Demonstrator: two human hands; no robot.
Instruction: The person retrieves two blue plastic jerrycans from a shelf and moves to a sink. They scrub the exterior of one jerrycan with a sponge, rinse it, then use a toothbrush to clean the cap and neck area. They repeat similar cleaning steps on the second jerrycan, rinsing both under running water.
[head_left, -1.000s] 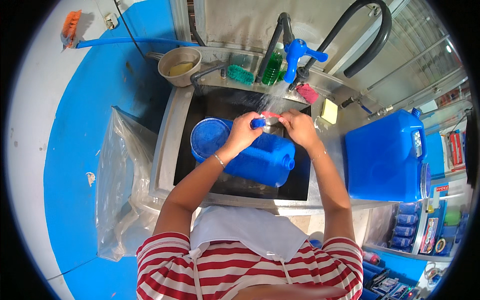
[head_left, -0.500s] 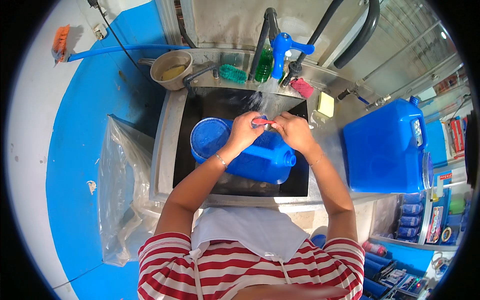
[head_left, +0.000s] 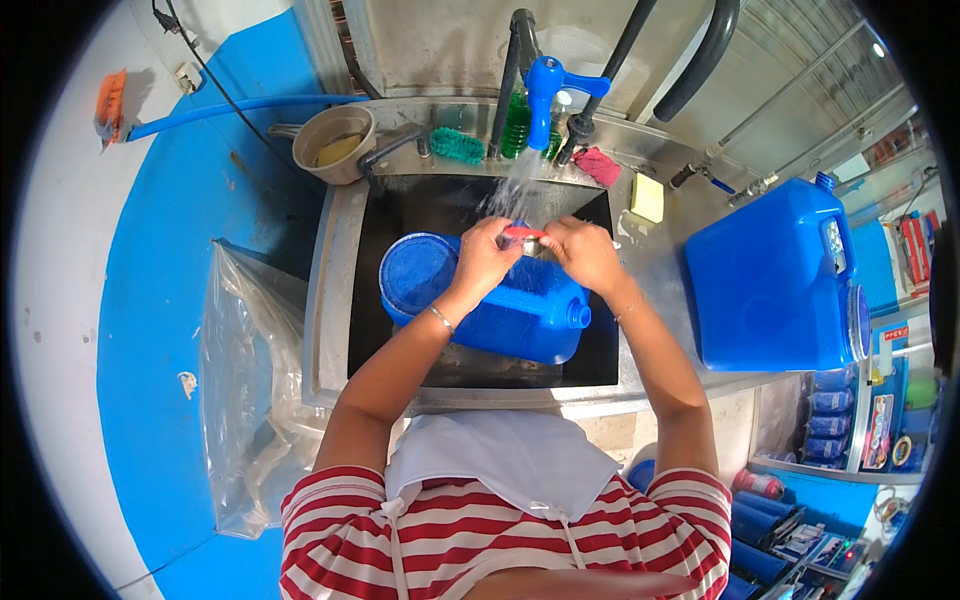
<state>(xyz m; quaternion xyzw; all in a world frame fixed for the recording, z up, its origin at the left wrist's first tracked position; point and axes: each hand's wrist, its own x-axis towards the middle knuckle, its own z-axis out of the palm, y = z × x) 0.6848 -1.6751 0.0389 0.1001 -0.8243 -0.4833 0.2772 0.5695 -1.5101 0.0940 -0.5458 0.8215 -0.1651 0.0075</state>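
Both my hands are together over the sink (head_left: 400,198), under running water. Closed fingers of my left hand (head_left: 482,266) pinch a small blue piece (head_left: 519,223), mostly hidden. My right hand (head_left: 588,258) grips the end of a slim red tool (head_left: 527,233) that lies across to the left fingers; its working end is hard to make out. Below my hands a blue plastic jug (head_left: 535,318) lies on its side in the sink, its round lid to the left and its small uncapped spout to the right. Water splashes from the blue-handled tap (head_left: 543,100) just beyond my fingers.
A second blue jug (head_left: 765,285) stands on the counter at right. Along the back ledge are a green scrub brush (head_left: 457,146), a red cloth (head_left: 597,166) and a yellow sponge (head_left: 647,198). A beige dipper (head_left: 335,145) sits at the back left corner; clear plastic sheeting (head_left: 250,400) hangs at left.
My right hand has closed in slightly toward the left, and the red tool has shifted between them. The view has moved a little; the jug still lies in the sink and water keeps running.
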